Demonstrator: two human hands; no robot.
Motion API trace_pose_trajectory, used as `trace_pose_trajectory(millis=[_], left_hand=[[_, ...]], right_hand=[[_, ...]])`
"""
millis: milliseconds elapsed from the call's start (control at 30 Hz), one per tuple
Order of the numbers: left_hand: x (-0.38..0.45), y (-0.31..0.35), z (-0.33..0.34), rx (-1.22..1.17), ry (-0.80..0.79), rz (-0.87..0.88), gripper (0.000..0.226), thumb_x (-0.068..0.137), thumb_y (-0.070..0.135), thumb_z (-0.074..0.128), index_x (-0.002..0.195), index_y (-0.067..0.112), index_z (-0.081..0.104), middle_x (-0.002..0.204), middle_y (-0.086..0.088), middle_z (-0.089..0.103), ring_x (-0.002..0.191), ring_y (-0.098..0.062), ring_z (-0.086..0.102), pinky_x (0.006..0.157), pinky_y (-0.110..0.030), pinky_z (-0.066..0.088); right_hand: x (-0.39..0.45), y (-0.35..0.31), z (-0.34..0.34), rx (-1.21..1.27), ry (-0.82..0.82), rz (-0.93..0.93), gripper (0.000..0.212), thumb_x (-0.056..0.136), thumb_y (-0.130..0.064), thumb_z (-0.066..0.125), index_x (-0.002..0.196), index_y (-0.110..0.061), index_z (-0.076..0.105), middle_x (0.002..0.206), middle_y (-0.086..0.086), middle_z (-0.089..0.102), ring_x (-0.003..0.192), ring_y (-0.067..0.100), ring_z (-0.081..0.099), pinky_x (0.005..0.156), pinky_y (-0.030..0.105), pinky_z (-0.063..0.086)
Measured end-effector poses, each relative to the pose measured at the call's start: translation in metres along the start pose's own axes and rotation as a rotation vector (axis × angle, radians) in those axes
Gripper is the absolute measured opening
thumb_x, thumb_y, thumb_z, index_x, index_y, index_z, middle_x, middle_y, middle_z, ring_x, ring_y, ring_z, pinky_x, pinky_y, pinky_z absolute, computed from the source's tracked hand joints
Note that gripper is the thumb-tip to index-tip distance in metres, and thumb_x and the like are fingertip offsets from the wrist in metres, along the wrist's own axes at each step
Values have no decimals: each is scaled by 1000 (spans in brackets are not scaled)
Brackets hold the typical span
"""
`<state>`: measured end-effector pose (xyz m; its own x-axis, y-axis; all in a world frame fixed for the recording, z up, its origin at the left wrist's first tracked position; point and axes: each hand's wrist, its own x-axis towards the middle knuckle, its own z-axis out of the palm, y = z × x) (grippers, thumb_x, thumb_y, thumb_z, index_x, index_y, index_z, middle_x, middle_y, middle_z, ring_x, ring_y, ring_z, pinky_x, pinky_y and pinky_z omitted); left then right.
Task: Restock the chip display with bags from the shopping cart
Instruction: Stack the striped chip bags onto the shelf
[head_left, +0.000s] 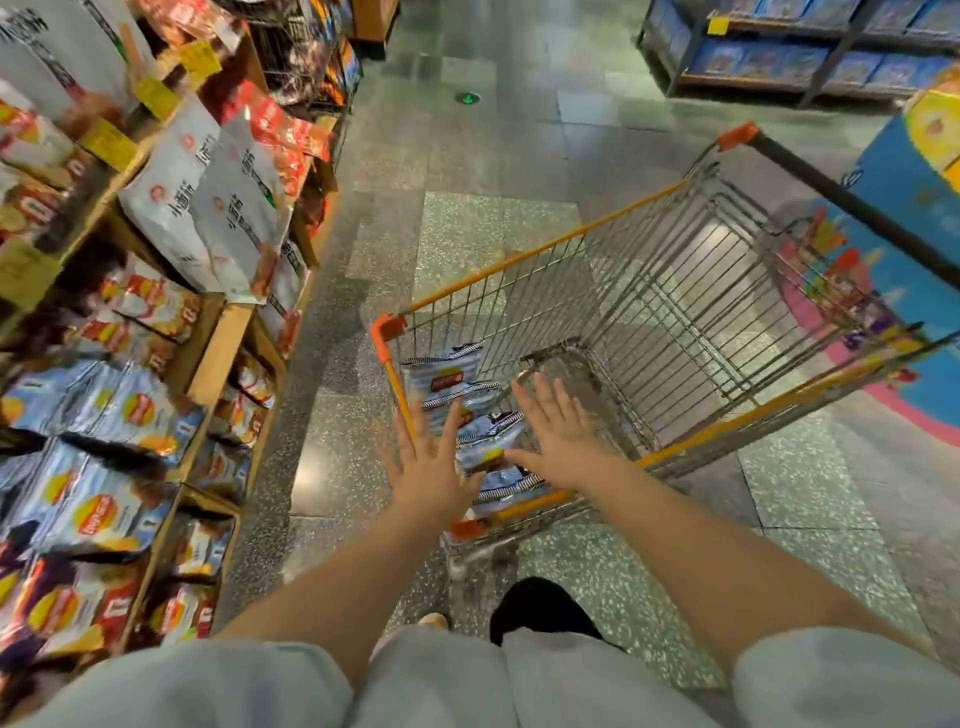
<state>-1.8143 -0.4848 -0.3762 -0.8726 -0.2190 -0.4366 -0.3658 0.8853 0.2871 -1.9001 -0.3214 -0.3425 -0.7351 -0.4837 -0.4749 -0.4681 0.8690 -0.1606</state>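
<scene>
The chip display (104, 415) stands at the left, its shelves stacked with bags. The left hand (431, 462) and right hand (558, 434) reach into the shopping cart (675, 291), each grip apart, fingers spread and holding nothing, over the blue-striped chip bags (447, 379) in its near corner. These bags look light, puffy, slippery and crushable, so probably best pinched at the top seam.
</scene>
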Motion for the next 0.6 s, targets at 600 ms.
trace_pose_trajectory(millis=[600], left_hand=[[8, 29, 61, -4, 211, -668, 76, 97, 61, 26, 128, 44, -41, 131, -3, -57, 126, -25, -49, 107, -63, -20]], right_hand=[[123, 67, 76, -608, -396, -829, 74, 96, -60, 35, 154, -33, -2, 150, 6, -36, 141, 35, -29, 113, 55, -13]])
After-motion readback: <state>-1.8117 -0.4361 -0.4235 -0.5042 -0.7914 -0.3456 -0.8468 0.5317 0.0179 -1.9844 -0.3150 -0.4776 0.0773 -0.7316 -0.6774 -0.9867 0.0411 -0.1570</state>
